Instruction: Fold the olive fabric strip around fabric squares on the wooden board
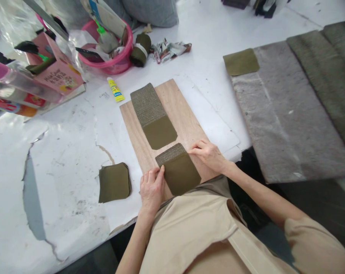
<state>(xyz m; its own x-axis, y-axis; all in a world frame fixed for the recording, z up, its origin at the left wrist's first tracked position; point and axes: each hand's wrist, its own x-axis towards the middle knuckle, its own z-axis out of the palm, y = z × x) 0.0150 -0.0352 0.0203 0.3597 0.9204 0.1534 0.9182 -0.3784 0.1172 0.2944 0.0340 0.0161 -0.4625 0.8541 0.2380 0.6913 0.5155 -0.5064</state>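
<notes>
The left hand (152, 188) pinches the left edge of the near olive piece (182, 174); the right hand (208, 154) pinches its far right corner. That piece lies by the wooden board (185, 110)'s near edge, a second olive piece (153, 114) toward the far edge. An olive stack (114, 182) sits near the table (72, 171)'s front edge.

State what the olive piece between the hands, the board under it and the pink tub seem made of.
Olive piece: perhaps leather or coated fabric; smooth, matte face, with a rougher speckled strip showing at its far end.
Board: likely bare plywood or wood; pale brown, with visible grain.
Pink tub: probably plastic; glossy, evenly coloured.
</notes>
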